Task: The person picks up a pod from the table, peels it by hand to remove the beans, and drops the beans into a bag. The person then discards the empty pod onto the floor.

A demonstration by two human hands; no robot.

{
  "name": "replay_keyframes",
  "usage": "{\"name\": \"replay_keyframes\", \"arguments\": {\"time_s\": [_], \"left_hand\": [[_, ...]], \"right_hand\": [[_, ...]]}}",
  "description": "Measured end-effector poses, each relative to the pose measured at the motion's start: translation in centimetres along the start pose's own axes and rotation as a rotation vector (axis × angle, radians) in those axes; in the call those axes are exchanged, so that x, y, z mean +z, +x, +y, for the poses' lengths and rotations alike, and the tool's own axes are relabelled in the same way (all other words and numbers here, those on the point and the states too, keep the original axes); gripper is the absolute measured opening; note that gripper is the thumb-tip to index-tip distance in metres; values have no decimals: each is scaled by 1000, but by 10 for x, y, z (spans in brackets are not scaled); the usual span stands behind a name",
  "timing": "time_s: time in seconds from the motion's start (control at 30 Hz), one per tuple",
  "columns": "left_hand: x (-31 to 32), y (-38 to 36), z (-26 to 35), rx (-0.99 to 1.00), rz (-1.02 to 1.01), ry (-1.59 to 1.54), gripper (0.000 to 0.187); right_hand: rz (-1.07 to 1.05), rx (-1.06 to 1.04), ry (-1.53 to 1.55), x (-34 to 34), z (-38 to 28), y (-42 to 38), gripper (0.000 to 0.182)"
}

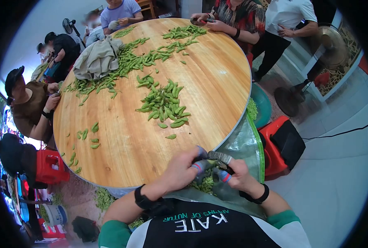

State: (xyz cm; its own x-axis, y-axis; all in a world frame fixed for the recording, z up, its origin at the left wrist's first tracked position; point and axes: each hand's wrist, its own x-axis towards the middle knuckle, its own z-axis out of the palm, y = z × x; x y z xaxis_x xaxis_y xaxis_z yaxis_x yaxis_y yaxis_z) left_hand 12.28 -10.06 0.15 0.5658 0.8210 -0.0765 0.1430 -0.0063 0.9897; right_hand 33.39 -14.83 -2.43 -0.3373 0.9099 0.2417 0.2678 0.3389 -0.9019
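Observation:
My left hand [185, 165] is over the near edge of the round wooden table [208, 95], its fingers closed in a pinch. Close beside it, my right hand [235, 171] is closed too, thumb and fingers drawn together. Grey, blue and red coverings wrap the fingertips of both. What lies between the fingers is too small and covered to make out. Below them, shelled green beans [205, 184] lie in a clear plastic sheet or bag [244, 144]. A pile of green bean pods [165, 101] is on the table beyond my hands.
Farther back, more pods [138, 58] surround a crumpled grey cloth [96, 60]. Loose pods [84, 134] lie at the left. A red stool [275, 144] and a green basin [261, 105] stand at the right, near a fan [330, 45]. Other people sit round the table.

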Motion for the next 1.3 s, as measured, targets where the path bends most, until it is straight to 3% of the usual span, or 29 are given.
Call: {"name": "replay_keyframes", "arguments": {"time_s": [0.07, 0.13, 0.17, 0.23, 0.27, 0.4, 0.5, 0.57, 0.8, 0.9, 1.0, 1.23, 1.3], "left_hand": [[-27, -11, 14, 373, 243, 797, 19], [-59, -20, 29, 186, 245, 1234, 22], [-66, -19, 30, 179, 239, 1236, 22], [-80, -7, 28, 301, 461, 1402, 17], [-83, 2, 23, 308, 468, 1405, 17], [-70, 47, -13, 422, 379, 1250, 9], [-71, 54, -17, 330, 423, 1143, 11], [-75, 55, -17, 283, 376, 1118, 14], [-55, 36, 6, 296, 322, 982, 16], [-41, 28, 12, 57, 275, 245, 13], [-32, 23, 10, 52, 150, 134, 13], [-18, 21, 15, -49, 80, -146, 16], [-17, 21, 16, -207, 135, -263, 14]], "right_hand": [[-3, -27, -38, -5, -1, -1, 44], [-154, 47, -28, -7, 3, -7, 42], [-164, 17, -49, -6, 3, -7, 42], [-156, 35, -22, -4, -7, 0, 41], [-145, 58, -2, -5, -4, -1, 41], [-127, 58, 88, -8, -21, 9, 39], [-113, 110, 230, -9, -17, 9, 39], [-55, 324, 446, -7, -15, 9, 39], [24, 418, 539, 1, -30, 26, 40], [25, 415, 645, 5, -24, 31, 38], [94, 499, 774, 7, -23, 35, 34], [77, 475, 951, 8, -24, 29, 28], [67, 447, 932, 9, -24, 27, 28]]}}
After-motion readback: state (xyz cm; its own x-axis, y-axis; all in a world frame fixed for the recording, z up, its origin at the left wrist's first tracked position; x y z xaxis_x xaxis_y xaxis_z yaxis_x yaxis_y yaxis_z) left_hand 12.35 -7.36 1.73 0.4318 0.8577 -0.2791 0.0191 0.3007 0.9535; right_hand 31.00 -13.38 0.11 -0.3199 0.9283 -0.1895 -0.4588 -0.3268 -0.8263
